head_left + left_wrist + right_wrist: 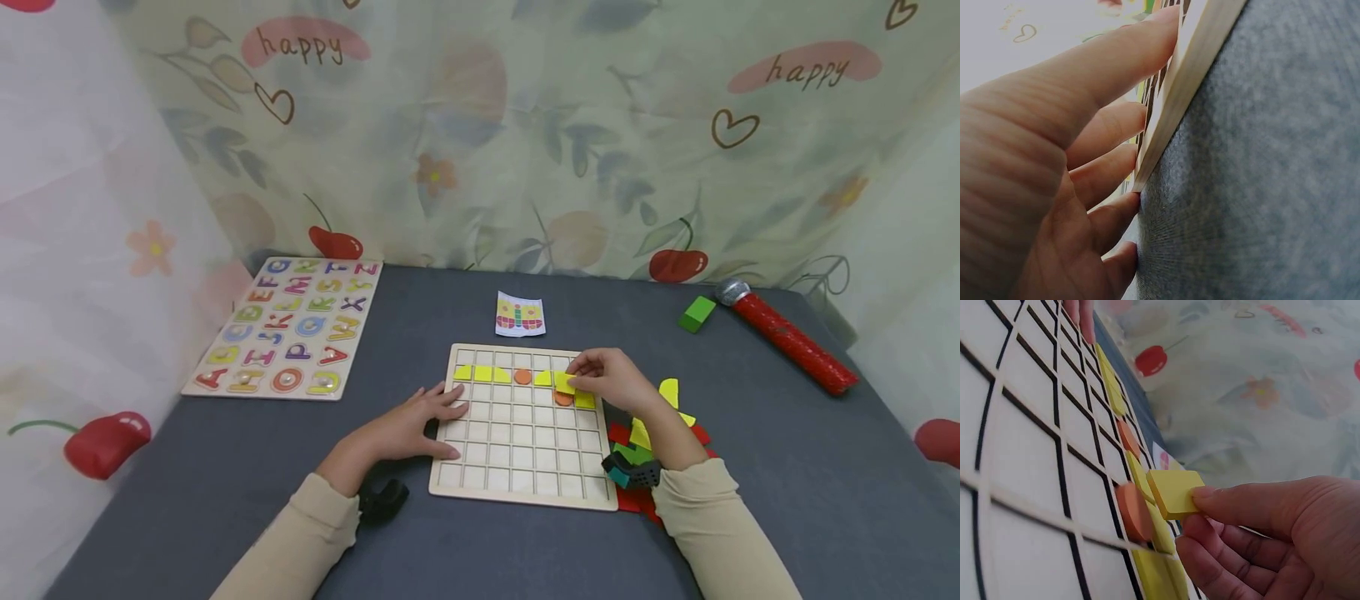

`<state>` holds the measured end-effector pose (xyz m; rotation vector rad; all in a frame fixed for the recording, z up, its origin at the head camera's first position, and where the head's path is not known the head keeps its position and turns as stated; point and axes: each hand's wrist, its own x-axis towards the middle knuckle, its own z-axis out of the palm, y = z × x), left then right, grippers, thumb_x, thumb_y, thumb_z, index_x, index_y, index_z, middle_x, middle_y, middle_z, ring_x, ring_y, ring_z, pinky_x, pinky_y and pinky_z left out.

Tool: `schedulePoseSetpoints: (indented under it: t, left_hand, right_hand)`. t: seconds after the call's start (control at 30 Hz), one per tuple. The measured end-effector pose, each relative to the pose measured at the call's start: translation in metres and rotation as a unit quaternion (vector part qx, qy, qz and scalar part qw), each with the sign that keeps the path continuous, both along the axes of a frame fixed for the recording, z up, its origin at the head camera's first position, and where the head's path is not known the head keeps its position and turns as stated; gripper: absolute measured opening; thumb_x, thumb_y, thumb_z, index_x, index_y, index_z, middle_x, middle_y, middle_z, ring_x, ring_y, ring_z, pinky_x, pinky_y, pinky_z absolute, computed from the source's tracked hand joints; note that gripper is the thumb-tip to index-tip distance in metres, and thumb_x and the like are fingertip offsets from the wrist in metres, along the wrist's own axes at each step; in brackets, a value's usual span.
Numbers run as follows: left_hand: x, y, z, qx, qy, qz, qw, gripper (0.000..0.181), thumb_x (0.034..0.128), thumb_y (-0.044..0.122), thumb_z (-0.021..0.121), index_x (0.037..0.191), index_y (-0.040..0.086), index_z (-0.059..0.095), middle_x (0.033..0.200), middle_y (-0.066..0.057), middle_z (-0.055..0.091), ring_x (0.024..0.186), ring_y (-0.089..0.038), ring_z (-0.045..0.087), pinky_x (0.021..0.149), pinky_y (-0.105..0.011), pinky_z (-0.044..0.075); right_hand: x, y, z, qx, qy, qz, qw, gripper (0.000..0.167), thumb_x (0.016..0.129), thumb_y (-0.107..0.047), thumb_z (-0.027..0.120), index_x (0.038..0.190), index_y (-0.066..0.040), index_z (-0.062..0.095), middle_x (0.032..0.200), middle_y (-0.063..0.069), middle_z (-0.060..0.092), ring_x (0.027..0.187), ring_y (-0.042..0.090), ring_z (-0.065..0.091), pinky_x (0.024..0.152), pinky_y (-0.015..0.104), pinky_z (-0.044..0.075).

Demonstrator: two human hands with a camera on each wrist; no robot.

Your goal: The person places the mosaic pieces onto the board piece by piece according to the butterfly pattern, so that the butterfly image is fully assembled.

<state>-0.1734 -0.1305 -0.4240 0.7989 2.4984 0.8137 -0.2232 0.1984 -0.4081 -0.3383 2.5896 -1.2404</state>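
A wooden grid board (517, 454) lies on the dark cloth. My left hand (405, 423) rests at its left edge with spread fingers, thumb and fingertips touching the rim (1169, 103). Over the board's upper right, my right hand (613, 379) pinches a yellow square tile (1175, 494) between thumb and fingers. The tile is tilted, above the tiles beneath it. Along an upper row sit several yellow pieces (482, 373) and an orange disc (522, 377). Another orange disc (1134, 511) lies just below the held tile, beside a yellow piece (584, 401).
Yellow, red and green pieces (639, 435) are heaped right of the board, partly under my right forearm. A small pattern card (519, 321) lies behind it. Far left is an alphabet puzzle (247, 337); far right, a green block (697, 313) and a red microphone (795, 340).
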Motion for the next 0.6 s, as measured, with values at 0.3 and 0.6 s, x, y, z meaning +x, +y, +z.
schedulePoseSetpoints:
  t: [0.3, 0.6]
  left_hand:
    - [-0.001, 0.001, 0.0, 0.005, 0.0, -0.004, 1.0, 0.075, 0.0783, 0.037, 0.073, 0.14, 0.01, 0.041, 0.155, -0.008, 0.021, 0.145, -0.032, 0.006, 0.116, -0.054, 0.003]
    - [0.0, 0.001, 0.001, 0.002, 0.0, 0.002, 1.0, 0.075, 0.0778, 0.035, 0.074, 0.14, 0.01, 0.041, 0.155, -0.008, 0.021, 0.145, -0.032, 0.005, 0.117, -0.053, 0.002]
  right_hand:
    - [-0.006, -0.017, -0.012, -0.031, -0.023, 0.036, 0.9986, 0.015, 0.085, -0.009, 0.067, 0.094, 0.002, 0.066, 0.086, 0.01, 0.064, 0.074, 0.016, 0.056, 0.065, 0.024, 0.05]
    - [-0.004, -0.025, -0.014, 0.013, 0.019, 0.051, 0.9984, 0.009, 0.081, -0.009, 0.071, 0.085, -0.001, 0.072, 0.085, 0.01, 0.065, 0.068, 0.013, 0.052, 0.062, 0.024, 0.046]
